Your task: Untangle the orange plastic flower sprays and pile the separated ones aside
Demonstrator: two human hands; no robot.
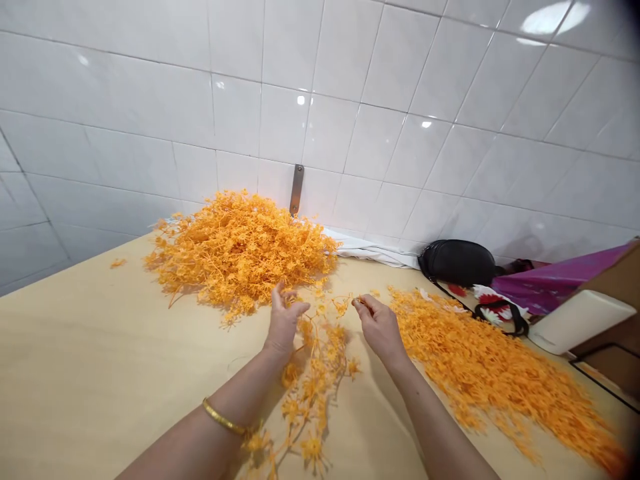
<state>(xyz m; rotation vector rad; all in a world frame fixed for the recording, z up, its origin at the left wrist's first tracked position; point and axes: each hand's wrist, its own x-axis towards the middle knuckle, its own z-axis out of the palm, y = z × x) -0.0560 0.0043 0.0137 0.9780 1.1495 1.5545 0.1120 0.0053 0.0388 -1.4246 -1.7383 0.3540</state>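
Between my two hands lies a long branched spray of orange artificial flowers (pixel 313 387), running toward the front of the table. My left hand (pixel 283 323) is beside its upper part, thumb and fingers apart; a bit of orange stem shows behind the thumb. My right hand (pixel 379 328) is closed in a pinch on the tip of a small orange flower sprig (pixel 341 305) that reaches left from the fingertips. Just beyond my left hand rises a large tangled heap of orange flowers (pixel 245 247).
A flat pile of orange flower pieces (pixel 480 360) spreads along the right. Behind it are a black pouch (pixel 457 262), red and white flowers (pixel 495 307), a purple sheet (pixel 555 280) and a white container (pixel 583 321). A tiled wall (pixel 320 127) with a metal bracket (pixel 297 190) borders the table (pixel 100 373).
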